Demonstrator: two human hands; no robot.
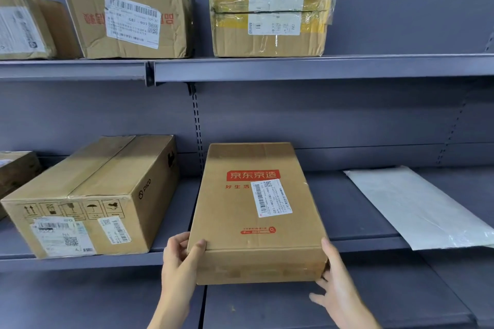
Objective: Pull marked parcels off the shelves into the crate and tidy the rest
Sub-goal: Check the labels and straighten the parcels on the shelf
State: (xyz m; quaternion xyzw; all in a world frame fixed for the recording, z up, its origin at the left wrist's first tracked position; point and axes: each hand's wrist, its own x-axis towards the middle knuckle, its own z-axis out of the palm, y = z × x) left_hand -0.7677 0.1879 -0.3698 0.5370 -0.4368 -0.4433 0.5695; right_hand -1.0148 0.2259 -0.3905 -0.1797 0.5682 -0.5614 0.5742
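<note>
Grey-blue metal shelving fills the view, backed by flat panels of the same colour with a slotted upright (197, 125) running down between two bays. On the upper shelf (294, 68), at the far left, a small carton (29, 28) with a white label sits partly out of view. Just beside it stands a large creased carton (125, 8), its red print and label upside down. Near that, in the right bay, a taped carton (270, 6) carries yellow and clear tape and a white label.

On the lower shelf (355, 211), the corner of a carton (16, 171) shows at the left edge. Next to it a big brown carton (91, 195) lies at an angle, with handling symbols and two labels on its near face. The left hand (179, 259) grips the near left corner of a flat parcel (256, 211), thumb on top and fingers curled round the side. This flat parcel, with a red logo and a barcode label, lies lengthwise on the lower shelf in the right bay, its near end overhanging the shelf's front edge. The right hand (334, 278) holds the near right corner, thumb along the side and fingers beneath the bottom edge. Further right, apart from the parcel, a white plastic mailer (417, 208) lies flat, its near end reaching past the shelf edge. Below, another grey shelf (374, 299) shows.
</note>
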